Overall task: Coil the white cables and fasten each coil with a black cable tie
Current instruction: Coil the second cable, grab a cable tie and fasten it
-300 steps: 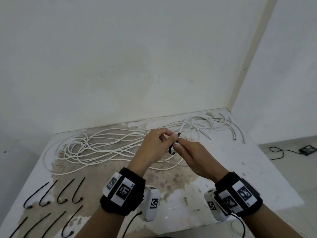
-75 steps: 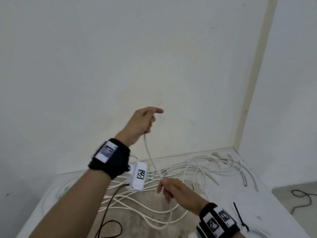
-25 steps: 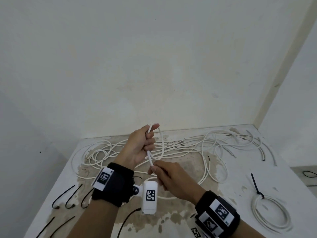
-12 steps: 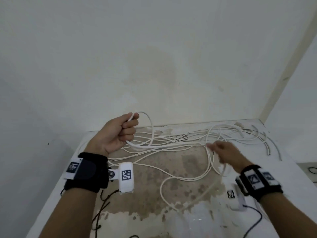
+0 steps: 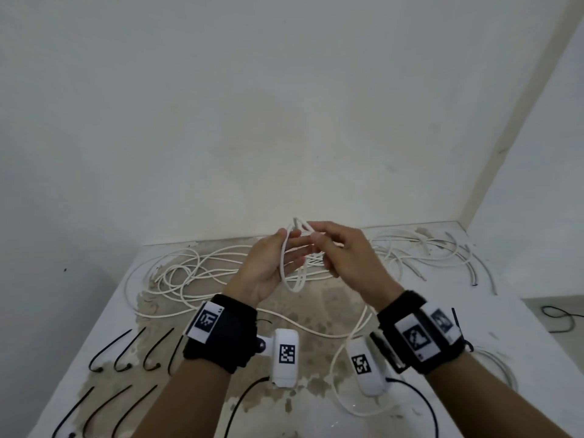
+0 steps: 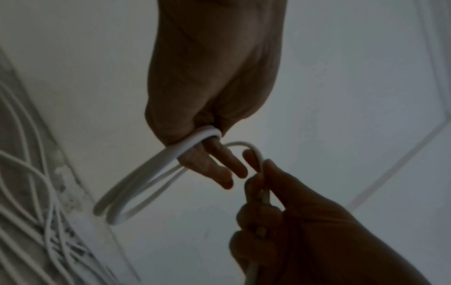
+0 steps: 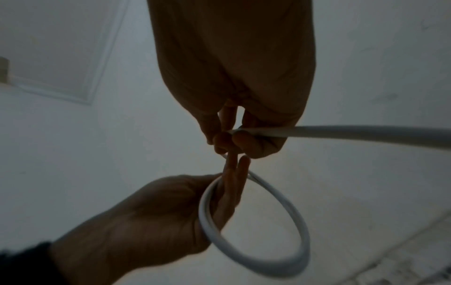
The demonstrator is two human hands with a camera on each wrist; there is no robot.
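hands point(image 5: 316, 257) together again, seemingly another loop point(image 5: 292, 273)

White tabletop point(image 5: 493, 314), surface worn w/ brown stained patch point(image 5: 319, 298) in the middle, flaking toward the near edge. Plain off-white wall point(image 5: 252, 121) behind, meets a 2nd wall point(image 5: 543, 159) at the right-hand corner; beige vertical strip point(image 5: 518, 121) runs up that corner. Grey floor point(image 5: 556, 311) to the right of the table, w/ a thin black cord point(image 5: 559, 316) looping on it. Left wrist view: ceiling/wall seam lines point(image 6: 400, 154), dim.
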